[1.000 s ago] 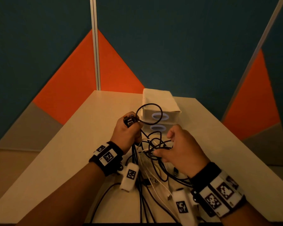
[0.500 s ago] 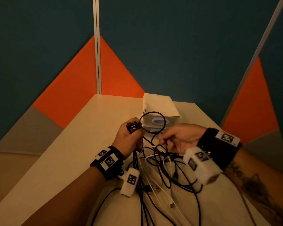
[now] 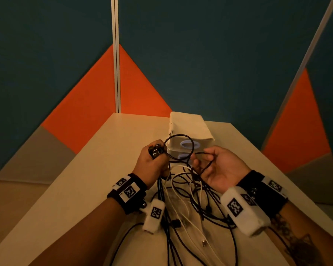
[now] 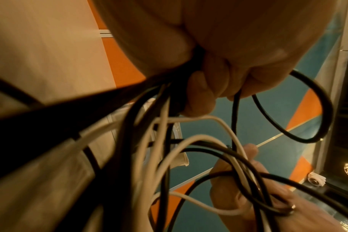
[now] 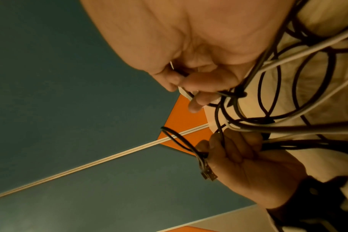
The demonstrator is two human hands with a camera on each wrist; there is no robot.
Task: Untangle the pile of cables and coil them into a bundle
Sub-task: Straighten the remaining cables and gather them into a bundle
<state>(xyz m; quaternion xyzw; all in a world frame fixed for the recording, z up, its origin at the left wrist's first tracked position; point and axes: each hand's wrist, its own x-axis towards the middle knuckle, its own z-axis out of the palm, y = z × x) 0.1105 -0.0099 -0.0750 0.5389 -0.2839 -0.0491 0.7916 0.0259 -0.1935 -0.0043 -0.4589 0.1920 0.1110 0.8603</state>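
Cables (image 3: 188, 204), black and white, lie tangled on the pale surface (image 3: 96, 169); left hand (image 3: 152, 166) clenches several, right hand (image 3: 219, 169) pinches one black strand, near a white box (image 3: 186, 123).

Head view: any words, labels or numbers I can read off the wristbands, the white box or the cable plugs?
No readable text anywhere.
Wristbands: square black-and-white coded markers only; one small mark beside them is too blurred to read.
White box: two blue oval rings, no words.
Plugs in the left hand: nothing legible.
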